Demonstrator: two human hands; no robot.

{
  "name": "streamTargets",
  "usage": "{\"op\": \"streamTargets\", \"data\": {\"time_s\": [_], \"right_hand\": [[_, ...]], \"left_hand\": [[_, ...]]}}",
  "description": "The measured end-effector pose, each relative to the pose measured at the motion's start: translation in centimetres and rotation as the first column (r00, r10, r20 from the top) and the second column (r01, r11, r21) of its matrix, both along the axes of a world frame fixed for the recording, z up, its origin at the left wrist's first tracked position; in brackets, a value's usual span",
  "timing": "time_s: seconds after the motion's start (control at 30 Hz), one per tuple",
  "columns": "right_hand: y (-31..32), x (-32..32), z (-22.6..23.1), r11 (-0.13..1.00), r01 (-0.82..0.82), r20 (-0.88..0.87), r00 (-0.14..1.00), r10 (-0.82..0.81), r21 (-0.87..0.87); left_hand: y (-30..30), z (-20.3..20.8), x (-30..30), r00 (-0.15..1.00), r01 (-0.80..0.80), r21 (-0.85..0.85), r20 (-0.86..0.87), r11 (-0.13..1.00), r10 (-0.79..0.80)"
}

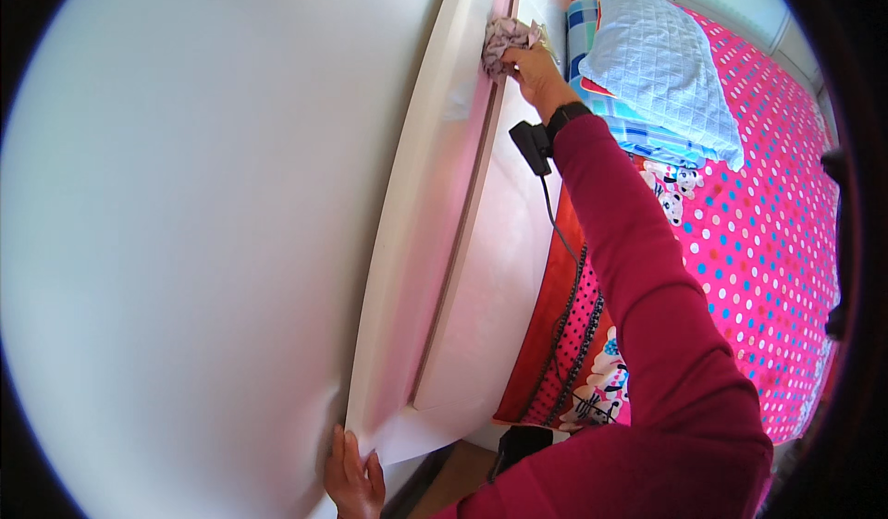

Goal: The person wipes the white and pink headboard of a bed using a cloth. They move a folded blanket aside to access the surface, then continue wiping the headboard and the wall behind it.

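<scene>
A crumpled pinkish-grey patterned cloth [502, 49] is bunched in my right hand [538, 77]. I press it on the far part of a glossy white headboard [421, 204], by the brown strip [462, 232] along its face. My right arm, in a dark pink sleeve, stretches across the bed, with a black band and a small black device [531, 147] at the wrist. Down at the headboard's near corner, my left hand [354, 478] rests against the edge beside the wall, its fingers stretched and thumb apart. Nothing shows in it.
A plain white wall [185, 223] runs behind the headboard. Folded light-blue quilted bedding [657, 66] lies on a pink dotted bedspread [758, 241]. An orange-edged pillow [536, 343] with cartoon prints leans near the headboard. A black cable [558, 223] hangs from the wrist device.
</scene>
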State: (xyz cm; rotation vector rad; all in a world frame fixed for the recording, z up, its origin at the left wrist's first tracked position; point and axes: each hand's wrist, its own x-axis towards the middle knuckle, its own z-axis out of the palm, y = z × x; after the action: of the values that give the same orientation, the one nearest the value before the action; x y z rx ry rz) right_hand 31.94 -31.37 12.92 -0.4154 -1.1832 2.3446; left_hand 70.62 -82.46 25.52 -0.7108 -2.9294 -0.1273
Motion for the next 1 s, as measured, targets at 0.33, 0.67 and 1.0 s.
{"op": "streamTargets", "data": {"time_s": [0.33, 0.67, 1.0], "right_hand": [[-7.9, 7.7, -0.9, 0.971, -0.107, -0.129, 0.988, 0.08, -0.212], [-14.8, 15.6, -2.2, 0.913, -0.315, -0.129, 0.948, 0.29, -0.259], [-22.1, 23.4, -2.6, 0.885, -0.383, -0.062, 0.923, 0.381, -0.265]], "left_hand": [[0.2, -0.5, -0.3, 0.999, -0.026, -0.015, -0.04, 1.0, 0.025], [0.2, -0.4, 0.0, 0.998, -0.056, 0.067, 0.033, 0.996, 0.053], [-0.1, -1.3, 0.0, 0.988, 0.026, 0.053, -0.152, 0.998, -0.017]]}}
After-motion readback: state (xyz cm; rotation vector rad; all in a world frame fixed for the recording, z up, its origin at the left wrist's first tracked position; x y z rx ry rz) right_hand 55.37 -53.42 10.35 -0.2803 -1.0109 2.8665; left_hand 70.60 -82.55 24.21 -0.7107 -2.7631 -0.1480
